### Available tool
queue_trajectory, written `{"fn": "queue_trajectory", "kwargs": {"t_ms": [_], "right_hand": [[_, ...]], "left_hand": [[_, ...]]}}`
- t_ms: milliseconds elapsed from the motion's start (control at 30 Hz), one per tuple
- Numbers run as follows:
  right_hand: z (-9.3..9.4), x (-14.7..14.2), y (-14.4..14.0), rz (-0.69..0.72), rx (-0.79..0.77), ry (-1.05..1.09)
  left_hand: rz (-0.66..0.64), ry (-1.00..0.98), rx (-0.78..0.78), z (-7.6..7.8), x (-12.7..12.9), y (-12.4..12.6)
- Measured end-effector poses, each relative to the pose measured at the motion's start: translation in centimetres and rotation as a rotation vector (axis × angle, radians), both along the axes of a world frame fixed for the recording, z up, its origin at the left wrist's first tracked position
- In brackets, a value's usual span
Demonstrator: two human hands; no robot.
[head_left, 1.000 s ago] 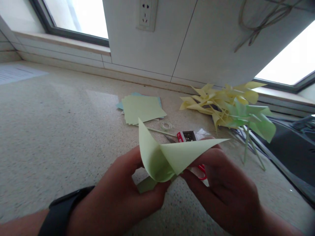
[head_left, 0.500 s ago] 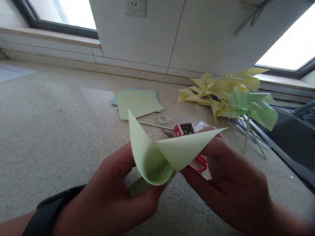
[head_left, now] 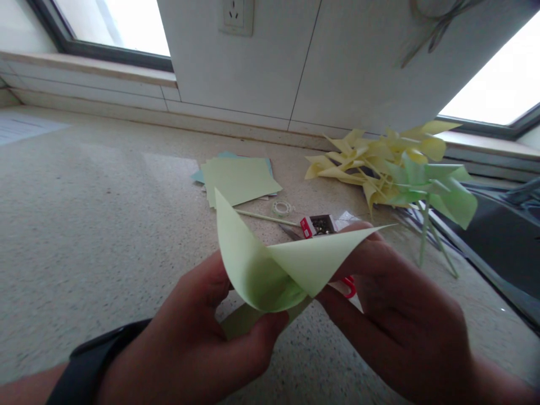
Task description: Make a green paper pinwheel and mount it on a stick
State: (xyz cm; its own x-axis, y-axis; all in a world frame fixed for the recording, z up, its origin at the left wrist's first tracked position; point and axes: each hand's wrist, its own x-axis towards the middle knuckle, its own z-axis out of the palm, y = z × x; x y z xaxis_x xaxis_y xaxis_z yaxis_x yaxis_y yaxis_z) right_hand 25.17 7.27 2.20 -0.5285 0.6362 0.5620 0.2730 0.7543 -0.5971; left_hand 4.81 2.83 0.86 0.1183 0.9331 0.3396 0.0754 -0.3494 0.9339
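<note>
A sheet of pale green paper (head_left: pixel 310 256), curled into pinwheel blades with two points sticking up, is held between both hands above the counter. My left hand (head_left: pixel 211 332), with a black band on its wrist, grips the paper's left and lower side, thumb along the near edge. My right hand (head_left: pixel 396 306) pinches the right side, and the paper hides part of its fingers. Below and behind the right fingers lie scissors, of which a red handle (head_left: pixel 349 287) and the blade (head_left: pixel 291 232) show.
A small box of pins (head_left: pixel 319 225), a tape roll (head_left: pixel 282 208) and a thin stick (head_left: pixel 265 217) lie beyond the hands. Behind them is a stack of coloured paper (head_left: pixel 240 179). Yellow pinwheels (head_left: pixel 358 157) and a green pinwheel (head_left: pixel 447 188) lie right, beside a dark sink (head_left: pixel 502 236).
The paper's lower curl has opened slightly, and its right point reaches a little further right. My right hand has shifted slightly right, covering more of the red handle. The view has tilted slightly.
</note>
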Motion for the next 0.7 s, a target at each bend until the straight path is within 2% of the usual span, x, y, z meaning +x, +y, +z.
{"fn": "queue_trajectory", "kwargs": {"t_ms": [100, 233, 400, 533, 700], "right_hand": [[0.2, -0.1, 0.1, 0.013, 0.043, -0.036], [0.6, -0.1, 0.3, -0.015, 0.187, -0.136], [0.8, -0.2, 0.1, -0.072, 0.263, -0.213], [0.7, -0.2, 0.0, -0.068, 0.278, -0.194], [0.7, 0.0, 0.1, -0.018, 0.198, -0.204]], "left_hand": [[-0.002, -0.002, -0.015, 0.0, -0.1, -0.1], [-0.01, 0.011, -0.028, -0.1, -0.2, -0.1], [0.011, 0.021, 0.075, -0.3, -0.1, -0.1], [-0.031, 0.06, 0.103, -0.5, -0.2, -0.1], [-0.091, 0.07, -0.032, -1.1, -0.6, -0.3]]}}
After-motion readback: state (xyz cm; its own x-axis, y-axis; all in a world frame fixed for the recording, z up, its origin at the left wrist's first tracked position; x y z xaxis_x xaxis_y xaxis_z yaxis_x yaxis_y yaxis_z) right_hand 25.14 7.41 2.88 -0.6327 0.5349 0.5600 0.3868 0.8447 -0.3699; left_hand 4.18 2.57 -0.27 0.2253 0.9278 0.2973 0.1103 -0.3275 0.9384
